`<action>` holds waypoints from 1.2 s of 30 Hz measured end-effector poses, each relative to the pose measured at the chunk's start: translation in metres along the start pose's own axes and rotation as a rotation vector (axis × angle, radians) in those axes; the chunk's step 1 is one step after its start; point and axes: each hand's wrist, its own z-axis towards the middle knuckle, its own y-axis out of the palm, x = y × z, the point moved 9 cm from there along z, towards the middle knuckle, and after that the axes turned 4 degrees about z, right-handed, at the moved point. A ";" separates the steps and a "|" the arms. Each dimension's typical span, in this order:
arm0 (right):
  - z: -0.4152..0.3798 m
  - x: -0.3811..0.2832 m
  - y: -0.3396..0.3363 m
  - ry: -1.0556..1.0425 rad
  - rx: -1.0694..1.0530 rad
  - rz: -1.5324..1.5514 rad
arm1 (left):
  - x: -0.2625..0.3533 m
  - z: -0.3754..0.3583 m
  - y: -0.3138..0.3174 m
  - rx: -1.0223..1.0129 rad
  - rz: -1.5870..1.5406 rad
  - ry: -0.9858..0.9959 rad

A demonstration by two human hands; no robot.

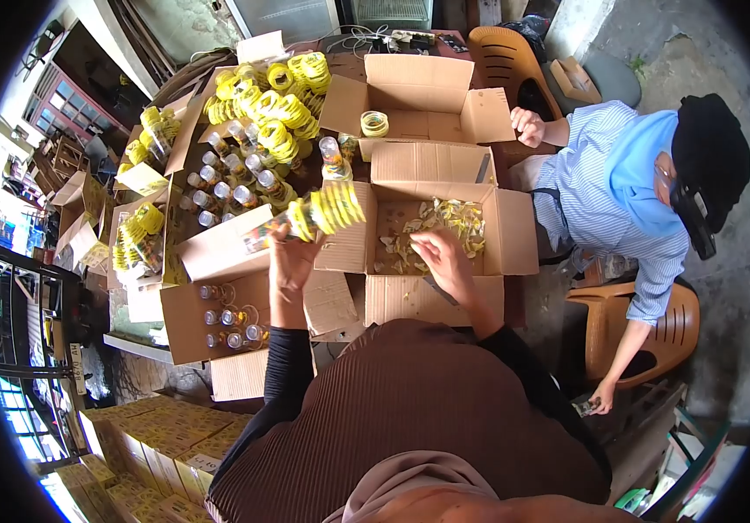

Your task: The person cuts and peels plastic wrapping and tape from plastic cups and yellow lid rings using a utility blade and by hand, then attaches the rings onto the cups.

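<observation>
My left hand (pixel 292 266) is closed around the lower end of a bottle with a stack of yellow rings around it (pixel 327 212), held tilted above the boxes. My right hand (pixel 447 264) hovers over an open cardboard box (pixel 514 231), its fingers loosely bent and apart, with nothing visible in them. Inside that box lie yellow and white scraps (pixel 451 222). To the left, a large carton holds several clear-capped bottles (pixel 231 179) and a heap of yellow ring stacks (pixel 283 113). A single capped bottle (pixel 333 157) stands near the box's far left corner.
Another open box (pixel 418 74) sits farther back, with a roll of rings (pixel 375 124) at its corner. A lower-left box (pixel 185 318) holds several bottles. At right, a co-worker (pixel 606 174) reaches down beside an orange chair (pixel 601 327). Stacked cartons (pixel 157 436) stand lower left.
</observation>
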 end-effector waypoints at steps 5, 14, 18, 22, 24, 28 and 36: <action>0.035 -0.026 0.018 -0.112 -0.054 0.062 | -0.052 -0.010 0.039 -0.097 -0.060 -0.153; 0.029 -0.015 0.020 -0.140 -0.096 0.150 | -0.069 -0.016 0.040 -0.116 -0.088 -0.157; 0.028 -0.014 0.007 -0.075 -0.014 0.065 | -0.070 -0.013 0.027 -0.109 -0.082 -0.148; 0.030 0.004 0.004 0.102 0.017 0.383 | -0.066 -0.014 0.027 -0.132 -0.075 -0.140; 0.032 0.018 0.010 0.074 0.026 0.323 | -0.070 -0.017 0.030 -0.130 0.010 -0.150; 0.025 0.009 0.009 0.082 0.103 0.181 | -0.085 -0.025 0.052 -0.215 -0.046 -0.169; 0.020 0.016 0.017 0.117 0.117 0.483 | -0.104 -0.015 0.030 -0.136 -0.181 -0.170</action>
